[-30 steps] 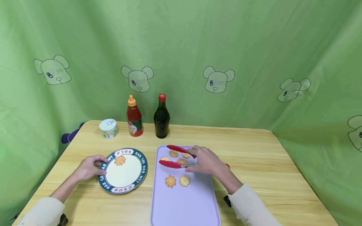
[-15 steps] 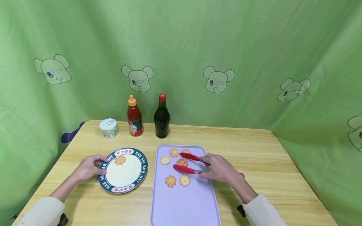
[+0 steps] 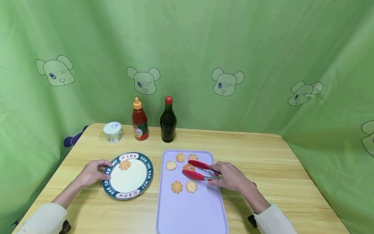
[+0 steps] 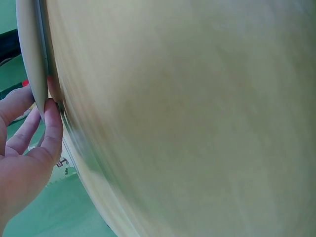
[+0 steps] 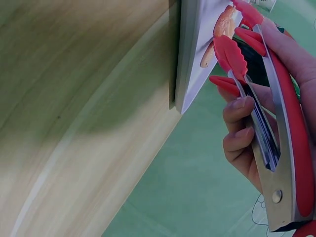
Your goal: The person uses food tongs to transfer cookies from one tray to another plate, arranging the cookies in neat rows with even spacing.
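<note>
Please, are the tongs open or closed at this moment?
The tongs are open: in the head view, their red tips stand apart, and the pretzel cookie shows between them. The right hand holds them.

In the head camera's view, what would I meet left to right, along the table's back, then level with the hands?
First: can, red bottle, dark bottle. Then: left hand, plate, tray, right hand.

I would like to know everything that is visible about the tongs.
The tongs have red, scalloped tips, shiny arms that look metal, red outer grips and a round rivet near the joined end. The right hand holds them partly open above the purple tray, pointing left. In the head view, the tips flank the pretzel-shaped cookie; whether they touch it, I cannot tell.
</note>
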Available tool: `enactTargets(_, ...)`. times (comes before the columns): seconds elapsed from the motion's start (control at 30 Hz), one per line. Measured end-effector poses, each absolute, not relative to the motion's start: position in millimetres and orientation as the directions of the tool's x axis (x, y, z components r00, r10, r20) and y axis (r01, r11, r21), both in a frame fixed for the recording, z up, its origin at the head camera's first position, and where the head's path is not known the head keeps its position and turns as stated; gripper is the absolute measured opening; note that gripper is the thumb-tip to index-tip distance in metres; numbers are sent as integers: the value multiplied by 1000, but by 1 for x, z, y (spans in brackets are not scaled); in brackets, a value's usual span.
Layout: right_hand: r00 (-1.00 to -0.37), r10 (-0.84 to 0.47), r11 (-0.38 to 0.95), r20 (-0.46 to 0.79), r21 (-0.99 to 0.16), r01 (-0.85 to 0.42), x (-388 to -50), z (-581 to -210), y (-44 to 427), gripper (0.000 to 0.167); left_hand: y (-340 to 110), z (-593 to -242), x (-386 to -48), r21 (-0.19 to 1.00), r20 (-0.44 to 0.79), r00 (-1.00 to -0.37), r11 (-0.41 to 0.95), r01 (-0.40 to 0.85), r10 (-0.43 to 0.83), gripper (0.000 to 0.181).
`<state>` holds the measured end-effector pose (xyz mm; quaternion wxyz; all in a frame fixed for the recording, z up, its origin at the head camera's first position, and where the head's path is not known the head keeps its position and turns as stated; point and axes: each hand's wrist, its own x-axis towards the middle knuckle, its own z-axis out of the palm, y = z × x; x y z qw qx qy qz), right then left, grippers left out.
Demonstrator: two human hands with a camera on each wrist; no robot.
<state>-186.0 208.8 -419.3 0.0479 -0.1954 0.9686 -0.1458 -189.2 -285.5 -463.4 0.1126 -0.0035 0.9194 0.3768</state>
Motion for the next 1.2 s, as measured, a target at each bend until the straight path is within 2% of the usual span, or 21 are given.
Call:
enactTargets(0.27, -892, -452, 859, 5, -266, -437, -187, -417, 212, 60, -285, -463, -189, 694, -217, -973, 713, -100, 74, 48)
enactTargets(0.6, -898, -439, 868, 26, -247, -432, -190, -407, 205, 59, -284, -462, -190, 697, -222, -972, 709, -106, 73, 48)
enactTargets(0.97, -844, -527, 815, 100, -222, -535, -198, -401, 176, 58, -285, -459, -192, 691, -232, -969, 715, -106, 81, 47)
enactTargets(1.2, -840, -535, 811, 88, -225, -540, -206, -395, 144, 59, -285, -461, -191, 689, -222, -971, 718, -95, 84, 45)
